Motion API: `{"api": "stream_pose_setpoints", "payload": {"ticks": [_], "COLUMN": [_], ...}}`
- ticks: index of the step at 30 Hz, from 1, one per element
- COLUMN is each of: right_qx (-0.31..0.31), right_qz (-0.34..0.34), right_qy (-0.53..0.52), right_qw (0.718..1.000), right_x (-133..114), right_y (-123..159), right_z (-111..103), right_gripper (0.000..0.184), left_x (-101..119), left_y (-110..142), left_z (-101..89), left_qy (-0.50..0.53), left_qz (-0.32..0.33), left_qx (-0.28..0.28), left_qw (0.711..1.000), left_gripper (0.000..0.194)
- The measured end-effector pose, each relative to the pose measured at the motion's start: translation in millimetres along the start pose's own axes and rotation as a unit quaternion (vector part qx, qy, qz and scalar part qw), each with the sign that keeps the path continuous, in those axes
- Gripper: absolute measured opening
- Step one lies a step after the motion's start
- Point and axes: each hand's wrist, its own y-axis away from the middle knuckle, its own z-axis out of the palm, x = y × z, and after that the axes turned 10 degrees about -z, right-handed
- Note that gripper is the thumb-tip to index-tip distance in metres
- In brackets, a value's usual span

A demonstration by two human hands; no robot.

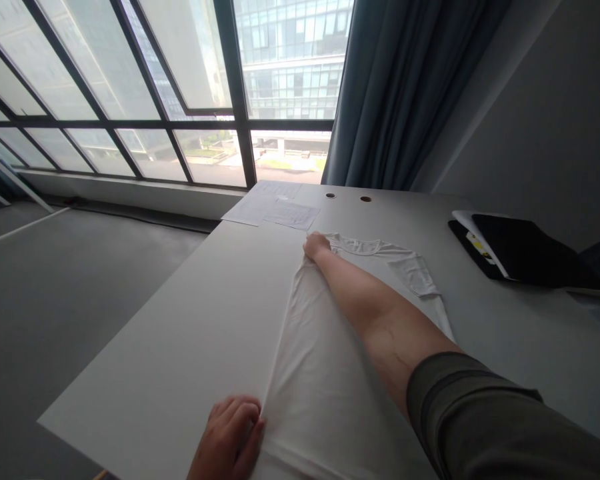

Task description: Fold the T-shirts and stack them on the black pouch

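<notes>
A white T-shirt lies spread on the white table, its neckline toward the window and its lower part toward me. My right hand reaches far across it, closed on the shirt's left shoulder near the collar. Down at the near left edge of the shirt, my left hand pinches the side of the fabric with its fingers curled. One short sleeve shows at the far right of the shirt. My right forearm covers part of the middle of the garment.
On the white table, papers lie at the far left corner. A black folder with sheets in it rests at the right. Two cable holes are near the back edge. Behind hangs a blue curtain beside the window.
</notes>
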Motion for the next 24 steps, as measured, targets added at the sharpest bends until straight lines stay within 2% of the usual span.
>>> {"api": "stream_pose_setpoints", "payload": {"ticks": [5, 10, 13, 17, 20, 24], "right_qx": [0.048, 0.076, 0.084, 0.074, 0.062, 0.063], "right_qz": [-0.02, 0.006, 0.027, 0.05, 0.049, 0.046], "right_qy": [-0.049, -0.089, -0.095, -0.079, -0.053, -0.018], "right_qw": [0.997, 0.993, 0.992, 0.993, 0.995, 0.997], "right_x": [26, 67, 95, 125, 135, 137], "right_y": [6, 21, 34, 53, 66, 77], "right_z": [-16, -27, -30, -29, -23, -11], "right_gripper": [0.038, 0.037, 0.039, 0.04, 0.038, 0.042], "left_x": [23, 56, 75, 92, 99, 108], "left_y": [-13, -33, -42, -47, -48, -50], "left_z": [-9.8, -15.9, -13.8, -0.9, 13.7, 29.8], "left_qy": [0.042, 0.045, 0.057, 0.074, 0.047, -0.015], "left_qz": [0.072, 0.163, 0.189, 0.208, 0.199, 0.196], "left_qx": [-0.007, -0.027, -0.067, -0.128, -0.191, -0.289], "left_qw": [0.997, 0.985, 0.978, 0.967, 0.96, 0.937], "left_gripper": [0.014, 0.017, 0.016, 0.015, 0.017, 0.018]}}
